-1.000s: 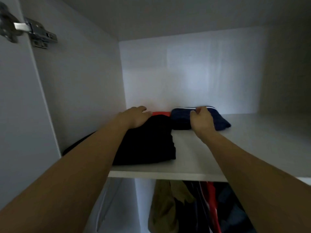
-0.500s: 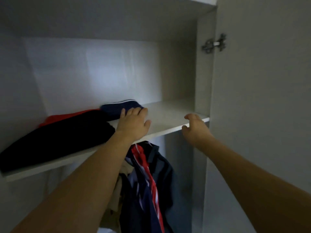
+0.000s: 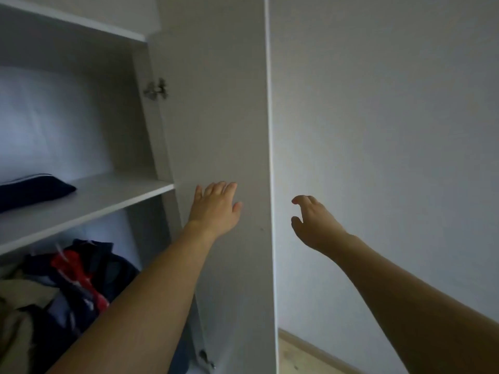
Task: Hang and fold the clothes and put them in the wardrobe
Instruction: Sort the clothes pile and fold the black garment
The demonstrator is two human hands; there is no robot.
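A folded navy garment [image 3: 32, 188] lies on the white wardrobe shelf [image 3: 108, 195] at the far left. Below the shelf hang several clothes [image 3: 73, 276], navy, red and beige. The wardrobe's right door [image 3: 224, 117] stands open, seen from its inner side. My left hand [image 3: 216, 206] is flat with straight fingers against that inner face. My right hand [image 3: 313, 220] hovers just past the door's outer edge, fingers loosely curved, holding nothing.
A metal hinge [image 3: 156, 89] joins the door to the wardrobe side. A bare white wall [image 3: 391, 130] fills the right. A strip of wooden floor and skirting [image 3: 299, 354] shows at the bottom.
The view has swung right, away from the shelf. My left hand left the navy garment and now lies on the door. My right hand moved from the shelf edge to beyond the door's edge.
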